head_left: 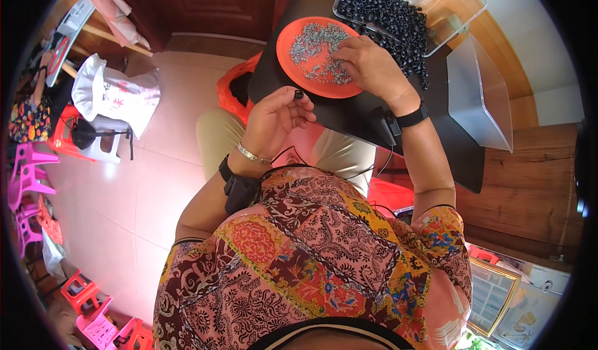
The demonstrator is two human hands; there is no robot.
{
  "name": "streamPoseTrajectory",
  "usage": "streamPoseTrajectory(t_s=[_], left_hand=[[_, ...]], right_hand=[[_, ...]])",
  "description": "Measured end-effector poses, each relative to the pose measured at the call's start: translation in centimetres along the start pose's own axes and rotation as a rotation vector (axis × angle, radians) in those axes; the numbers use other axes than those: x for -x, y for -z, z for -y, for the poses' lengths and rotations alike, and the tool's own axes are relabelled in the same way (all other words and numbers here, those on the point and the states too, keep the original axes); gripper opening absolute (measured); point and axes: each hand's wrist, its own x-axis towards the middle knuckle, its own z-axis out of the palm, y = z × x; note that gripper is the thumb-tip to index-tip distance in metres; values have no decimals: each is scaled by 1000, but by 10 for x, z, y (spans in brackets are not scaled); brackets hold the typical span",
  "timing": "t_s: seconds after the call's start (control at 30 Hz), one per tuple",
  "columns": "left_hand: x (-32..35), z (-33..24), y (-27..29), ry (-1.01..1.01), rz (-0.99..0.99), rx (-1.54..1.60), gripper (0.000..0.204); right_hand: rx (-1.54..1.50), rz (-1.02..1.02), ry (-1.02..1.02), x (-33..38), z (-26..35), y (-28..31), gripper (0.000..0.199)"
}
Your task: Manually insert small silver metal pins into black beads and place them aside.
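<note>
Black rounded piece (pixel 299 94) in left hand (pixel 275 116) near round orange plate (pixel 327 89)

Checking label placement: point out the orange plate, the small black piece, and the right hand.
Orange plate (pixel 283 50): head view, on its left rim.
Small black piece (pixel 299 94): head view, middle of its visible side.
Right hand (pixel 374 68): head view, back of the hand.

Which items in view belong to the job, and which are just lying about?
In use:
- black piece, in the left hand
- orange plate of small grey pieces, right hand at it
- heap of black pieces

Apparently just about:
- white bag
- pink stools
</note>
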Motion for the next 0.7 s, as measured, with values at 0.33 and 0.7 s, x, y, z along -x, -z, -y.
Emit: streamPoseTrajectory(t_s=[0.33,0.7], left_hand=[[-1,1,0,5,-6,5,20],[-1,-1,0,19,-9,25,19]], right_hand=[[-210,233,-168,-46,31,-18,16],[3,248,-119,-53,37,-37,15]])
